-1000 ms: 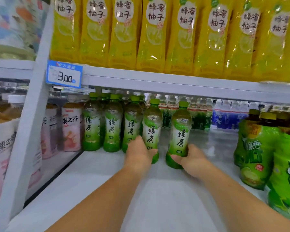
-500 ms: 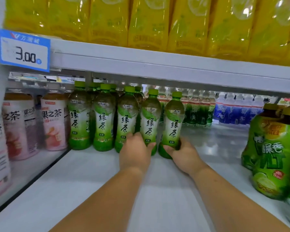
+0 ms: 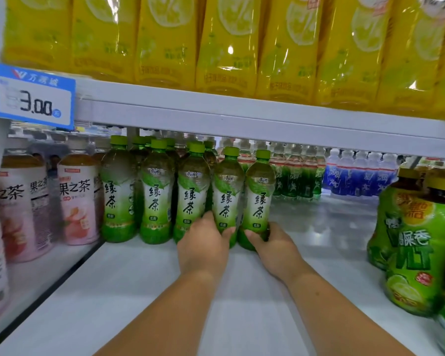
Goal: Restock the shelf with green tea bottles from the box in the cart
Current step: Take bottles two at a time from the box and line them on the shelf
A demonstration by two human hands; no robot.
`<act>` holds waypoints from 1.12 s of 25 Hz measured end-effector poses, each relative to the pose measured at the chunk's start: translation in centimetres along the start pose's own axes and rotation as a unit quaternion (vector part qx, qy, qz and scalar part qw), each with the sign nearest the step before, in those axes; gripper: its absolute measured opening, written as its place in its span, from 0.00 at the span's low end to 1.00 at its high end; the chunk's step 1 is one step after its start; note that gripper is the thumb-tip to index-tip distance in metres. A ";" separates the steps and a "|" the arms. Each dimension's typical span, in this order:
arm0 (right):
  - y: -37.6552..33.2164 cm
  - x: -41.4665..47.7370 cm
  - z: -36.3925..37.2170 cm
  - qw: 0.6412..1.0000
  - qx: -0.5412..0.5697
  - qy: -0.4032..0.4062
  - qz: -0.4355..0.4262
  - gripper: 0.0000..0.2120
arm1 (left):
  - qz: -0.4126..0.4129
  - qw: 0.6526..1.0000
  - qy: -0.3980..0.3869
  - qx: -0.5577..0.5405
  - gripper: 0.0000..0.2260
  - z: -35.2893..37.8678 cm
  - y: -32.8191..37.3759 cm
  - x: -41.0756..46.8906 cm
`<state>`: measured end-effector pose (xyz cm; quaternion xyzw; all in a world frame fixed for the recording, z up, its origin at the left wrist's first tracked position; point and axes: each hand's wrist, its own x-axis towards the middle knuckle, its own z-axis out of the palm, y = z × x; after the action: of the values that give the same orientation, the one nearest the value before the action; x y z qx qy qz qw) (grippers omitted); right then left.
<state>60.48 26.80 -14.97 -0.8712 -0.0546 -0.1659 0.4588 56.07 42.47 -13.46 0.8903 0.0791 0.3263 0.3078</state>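
Several green tea bottles with green caps stand in a row on the white shelf (image 3: 242,317). My left hand (image 3: 203,249) wraps the base of one green tea bottle (image 3: 226,194), the second from the right in the front row. My right hand (image 3: 272,246) grips the base of the rightmost green tea bottle (image 3: 258,194). Both held bottles stand upright, close against the row. More green tea bottles (image 3: 156,191) stand to the left and behind. The box and cart are out of view.
Pink fruit tea bottles (image 3: 79,201) stand behind a divider on the left. Large green lime-drink bottles (image 3: 419,253) crowd the right side. Yellow drink packs (image 3: 229,42) fill the shelf above, with a blue 3.00 price tag (image 3: 34,96). Small bottles line the far back.
Both hands have pushed their two bottles back and left until they stand against the row. The camera has moved closer and lower.
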 end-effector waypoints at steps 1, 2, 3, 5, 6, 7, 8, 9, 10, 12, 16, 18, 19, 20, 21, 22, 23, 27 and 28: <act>-0.1 -0.1 0.0 1.000 -0.003 0.000 0.004 0.17 | 0.000 1.000 -0.001 0.003 0.17 0.1 0.0 0.0; -0.1 -0.2 -0.1 1.000 -0.007 -0.003 0.004 0.18 | -0.001 1.000 -0.001 0.001 0.17 0.2 0.0 0.0; -0.2 -0.3 -0.1 1.000 -0.012 -0.007 0.002 0.18 | -0.004 1.000 -0.001 -0.003 0.18 0.2 0.0 0.0; -0.3 -0.6 -0.2 1.000 -0.027 -0.014 -0.005 0.19 | -0.012 1.000 -0.003 -0.005 0.18 0.1 -0.1 0.0; -0.4 -0.7 -0.3 0.999 -0.036 -0.016 -0.009 0.19 | -0.014 1.000 -0.003 -0.004 0.18 0.0 -0.1 0.1; -0.6 -0.7 -0.4 0.999 -0.046 -0.021 -0.011 0.19 | -0.016 1.000 -0.004 -0.002 0.18 0.0 -0.1 0.1; -0.7 -0.9 -0.5 0.998 -0.057 -0.028 -0.009 0.19 | -0.017 1.000 -0.006 -0.003 0.18 -0.1 0.0 0.0; -0.9 -1.1 -0.5 0.997 -0.069 -0.036 -0.005 0.19 | -0.016 1.000 -0.007 -0.007 0.17 -0.1 0.0 -0.1; -1.1 -1.4 -0.5 0.996 -0.082 -0.041 0.000 0.20 | -0.015 1.000 -0.009 -0.014 0.17 -0.1 0.1 -0.3; -1.4 -2.1 -0.7 0.995 -0.093 -0.044 0.015 0.21 | -0.019 0.999 -0.016 -0.035 0.18 -0.4 0.0 -0.6; -2.7 -5.0 -2.3 0.995 -0.047 -0.031 0.082 0.24 | -0.058 0.989 -0.065 -0.123 0.19 -1.5 0.3 -1.9; -3.3 -6.9 -3.5 0.994 0.002 -0.018 0.110 0.23 | -0.088 0.973 -0.105 -0.185 0.18 -2.1 0.3 -3.0; -3.6 -7.8 -4.2 0.992 0.029 -0.010 0.122 0.21 | -0.103 0.964 -0.126 -0.208 0.18 -2.6 0.3 -3.6; -4.0 -8.8 -4.8 0.989 0.054 -0.007 0.135 0.20 | -0.121 0.955 -0.148 -0.225 0.19 -3.3 0.3 -4.3; -4.5 -9.8 -5.3 0.987 0.074 -0.011 0.145 0.19 | -0.139 0.946 -0.173 -0.238 0.21 -4.2 0.2 -5.0; -5.1 -10.8 -6.0 0.983 0.087 -0.022 0.163 0.18 | -0.160 0.935 -0.199 -0.247 0.23 -5.5 0.4 -5.9; -5.9 -11.9 -6.8 0.978 0.096 -0.035 0.184 0.18 | -0.181 0.924 -0.223 -0.251 0.24 -6.9 0.7 -6.9; -9.0 -16.6 -9.9 0.953 0.112 -0.099 0.264 0.18 | -0.228 0.890 -0.320 -0.229 0.23 -13.5 2.1 -10.8; -9.8 -18.1 -10.6 0.945 0.111 -0.114 0.285 0.16 | -0.240 0.884 -0.337 -0.216 0.22 -15.2 2.6 -11.7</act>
<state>38.55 24.73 -7.90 -0.8071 0.1261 0.0791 0.5713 37.28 43.94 -9.09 0.8117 0.1090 -0.0682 0.5698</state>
